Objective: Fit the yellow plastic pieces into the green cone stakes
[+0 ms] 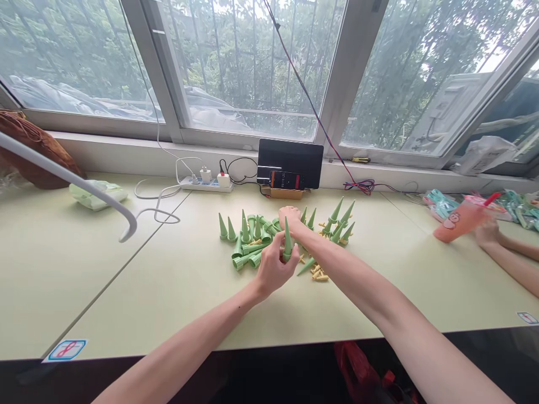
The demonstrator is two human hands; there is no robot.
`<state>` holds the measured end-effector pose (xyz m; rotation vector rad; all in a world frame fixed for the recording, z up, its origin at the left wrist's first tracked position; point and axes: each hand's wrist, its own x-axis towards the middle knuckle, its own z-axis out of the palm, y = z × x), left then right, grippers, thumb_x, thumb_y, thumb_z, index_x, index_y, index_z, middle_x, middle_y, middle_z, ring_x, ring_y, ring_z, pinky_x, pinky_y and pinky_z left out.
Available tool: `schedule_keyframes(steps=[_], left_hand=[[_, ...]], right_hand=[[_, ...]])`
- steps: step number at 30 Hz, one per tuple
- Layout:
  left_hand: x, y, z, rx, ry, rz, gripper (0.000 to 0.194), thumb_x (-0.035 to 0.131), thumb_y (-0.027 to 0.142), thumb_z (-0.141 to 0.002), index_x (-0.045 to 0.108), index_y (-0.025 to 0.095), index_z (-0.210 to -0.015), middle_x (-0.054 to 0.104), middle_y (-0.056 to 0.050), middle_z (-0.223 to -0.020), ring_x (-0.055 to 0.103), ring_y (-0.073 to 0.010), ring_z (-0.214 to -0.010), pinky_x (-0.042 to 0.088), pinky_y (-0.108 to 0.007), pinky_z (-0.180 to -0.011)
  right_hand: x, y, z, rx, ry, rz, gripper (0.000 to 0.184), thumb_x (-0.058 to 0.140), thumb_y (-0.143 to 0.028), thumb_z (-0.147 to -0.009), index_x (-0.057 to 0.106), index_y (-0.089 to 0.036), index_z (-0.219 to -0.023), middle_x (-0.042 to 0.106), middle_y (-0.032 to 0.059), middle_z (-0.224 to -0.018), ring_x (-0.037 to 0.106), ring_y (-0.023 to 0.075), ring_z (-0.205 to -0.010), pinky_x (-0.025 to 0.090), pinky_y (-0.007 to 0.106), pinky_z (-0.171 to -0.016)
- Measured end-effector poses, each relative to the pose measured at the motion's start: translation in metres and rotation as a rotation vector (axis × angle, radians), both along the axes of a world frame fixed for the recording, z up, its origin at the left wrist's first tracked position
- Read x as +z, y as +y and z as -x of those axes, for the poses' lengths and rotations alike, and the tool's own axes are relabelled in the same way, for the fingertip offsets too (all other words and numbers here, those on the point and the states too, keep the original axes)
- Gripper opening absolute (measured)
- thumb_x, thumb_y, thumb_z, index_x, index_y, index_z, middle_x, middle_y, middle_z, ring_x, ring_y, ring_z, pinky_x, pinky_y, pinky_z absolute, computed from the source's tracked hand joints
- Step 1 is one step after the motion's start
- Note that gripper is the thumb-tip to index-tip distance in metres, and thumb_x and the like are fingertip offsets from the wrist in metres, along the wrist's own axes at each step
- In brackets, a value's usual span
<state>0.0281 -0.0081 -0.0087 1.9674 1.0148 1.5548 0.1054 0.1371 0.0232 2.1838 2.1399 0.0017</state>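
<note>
A pile of green plastic cones (252, 241) lies on the pale green table (177, 280), some upright, some on their sides, with small yellow pieces (319, 274) scattered among them. My left hand (273, 268) is closed round one upright green cone (287, 240), held above the pile. My right hand (289, 217) reaches into the far part of the pile, fingers curled down among the cones; what it grips is hidden.
A power strip (206, 183) with chargers and a dark tablet (290, 163) with a phone stand by the window. A white lamp arm (67, 179) crosses the left. At right, another person's hand (488, 233) holds an orange cup (458, 220) near coloured packets.
</note>
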Motion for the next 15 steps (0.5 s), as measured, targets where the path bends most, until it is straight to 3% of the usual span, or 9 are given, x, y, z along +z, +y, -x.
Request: schedule_keyframes(steps=[7,15], left_hand=[[-0.0005,-0.0012,-0.0001,-0.009,0.024,0.019,0.017,0.056,0.024,-0.088,0.052,0.021,-0.104,0.047,0.008,-0.062,0.038,-0.0037,-0.038,0.029,-0.016,-0.039],[-0.0001,-0.0018,0.0002,-0.008,0.041,0.05,0.016,0.056,0.027,-0.088,0.053,0.021,-0.103,0.05,0.007,-0.064,0.036,-0.0043,-0.039,0.029,-0.017,-0.04]], right_hand=[[-0.0005,-0.0027,-0.0001,-0.029,-0.003,-0.013,0.029,0.057,-0.01,-0.089,0.069,-0.001,-0.113,0.064,0.0305,-0.113,0.063,0.0342,-0.111,0.052,0.04,-0.083],[-0.0009,-0.0015,0.0008,-0.048,0.015,-0.012,0.032,0.052,-0.005,-0.09,0.065,0.003,-0.117,0.06,0.0344,-0.115,0.065,0.0349,-0.108,0.054,0.04,-0.077]])
